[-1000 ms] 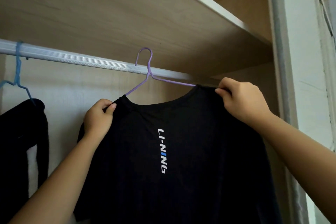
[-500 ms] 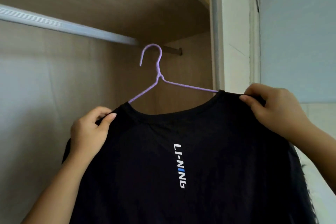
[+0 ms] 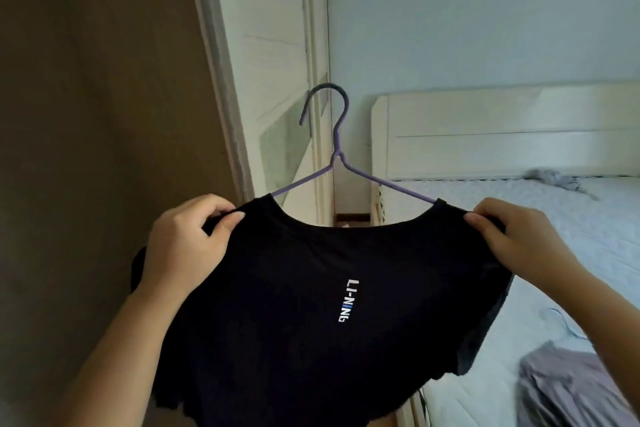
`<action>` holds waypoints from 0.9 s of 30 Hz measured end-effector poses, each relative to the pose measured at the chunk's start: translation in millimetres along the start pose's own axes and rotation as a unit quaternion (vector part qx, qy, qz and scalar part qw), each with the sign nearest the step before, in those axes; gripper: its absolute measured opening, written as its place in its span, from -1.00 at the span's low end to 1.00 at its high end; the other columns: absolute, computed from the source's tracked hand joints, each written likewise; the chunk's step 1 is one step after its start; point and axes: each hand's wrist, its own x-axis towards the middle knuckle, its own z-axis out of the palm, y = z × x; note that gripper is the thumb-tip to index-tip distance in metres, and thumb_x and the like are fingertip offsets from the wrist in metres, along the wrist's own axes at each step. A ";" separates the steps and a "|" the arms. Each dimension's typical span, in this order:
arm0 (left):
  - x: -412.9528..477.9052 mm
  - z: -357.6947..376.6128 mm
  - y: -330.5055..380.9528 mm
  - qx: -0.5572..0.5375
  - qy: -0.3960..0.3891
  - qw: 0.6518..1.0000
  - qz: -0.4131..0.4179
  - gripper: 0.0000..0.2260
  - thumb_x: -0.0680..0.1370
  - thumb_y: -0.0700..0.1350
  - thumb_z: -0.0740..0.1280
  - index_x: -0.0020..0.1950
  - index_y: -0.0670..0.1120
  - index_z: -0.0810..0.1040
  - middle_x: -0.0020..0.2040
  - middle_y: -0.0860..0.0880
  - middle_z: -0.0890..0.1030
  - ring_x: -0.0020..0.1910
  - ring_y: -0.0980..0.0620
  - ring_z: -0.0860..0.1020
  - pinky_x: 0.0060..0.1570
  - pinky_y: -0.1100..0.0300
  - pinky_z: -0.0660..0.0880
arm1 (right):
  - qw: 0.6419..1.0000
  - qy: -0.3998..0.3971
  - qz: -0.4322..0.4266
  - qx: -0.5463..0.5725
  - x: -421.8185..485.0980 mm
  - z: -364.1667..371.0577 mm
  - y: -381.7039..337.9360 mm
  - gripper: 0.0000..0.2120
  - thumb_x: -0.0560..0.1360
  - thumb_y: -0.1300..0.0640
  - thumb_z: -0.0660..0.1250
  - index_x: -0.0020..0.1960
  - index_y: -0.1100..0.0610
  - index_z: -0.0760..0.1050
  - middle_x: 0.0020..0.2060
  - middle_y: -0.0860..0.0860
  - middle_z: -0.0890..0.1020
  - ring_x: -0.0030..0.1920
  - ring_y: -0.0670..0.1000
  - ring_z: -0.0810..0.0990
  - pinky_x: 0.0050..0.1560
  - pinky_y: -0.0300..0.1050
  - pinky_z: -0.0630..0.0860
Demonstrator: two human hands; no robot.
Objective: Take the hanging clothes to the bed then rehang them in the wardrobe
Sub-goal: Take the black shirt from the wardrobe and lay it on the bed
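Now black shirt (image 3: 311, 305) shoulders pinched, fingers (image 3: 231, 218)

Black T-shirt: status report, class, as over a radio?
Left grip, right grip: each pinching a shoulder of the black T-shirt. Shirt on purple hanger, hook free. Bed ahead right, path looks open.

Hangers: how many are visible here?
1. The purple hanger carries the black shirt, held at its shoulders by the left hand and right hand. The clothes on the bed may hide more.
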 end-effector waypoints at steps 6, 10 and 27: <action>-31.7 55.1 88.2 -0.117 -0.170 0.975 -0.085 -0.93 0.44 -0.17 0.42 -0.23 -0.05 0.57 -0.30 0.14 0.57 -0.24 0.07 0.55 -0.23 0.34 0.41 | 0.994 0.019 0.103 -0.026 -81.1 -50.6 77.6 -0.83 0.52 0.15 0.24 -0.23 0.16 0.48 -0.40 -0.06 0.52 -0.32 -0.06 0.48 -0.32 -0.26 0.33; -60.8 81.3 139.6 -0.166 -0.233 0.955 -0.074 -0.89 0.46 -0.14 0.39 -0.23 0.02 0.53 -0.29 0.14 0.56 -0.23 0.12 0.54 -0.23 0.40 0.38 | 0.987 0.023 0.150 -0.053 -142.6 -85.3 108.8 -0.87 0.52 0.14 0.25 -0.19 0.13 0.49 -0.35 -0.02 0.54 -0.24 0.07 0.51 -0.27 -0.18 0.34; -197.5 85.6 354.2 -0.361 -0.452 0.809 0.104 -0.76 0.42 0.10 0.39 -0.35 -0.01 0.52 -0.42 0.07 0.57 -0.36 0.13 0.52 -0.31 0.21 0.41 | 0.864 0.199 0.392 -0.244 -520.3 -228.0 68.0 -0.49 0.36 -0.18 0.13 -0.28 0.27 0.53 -0.42 0.19 0.53 -0.34 0.16 0.48 -0.24 -0.23 0.30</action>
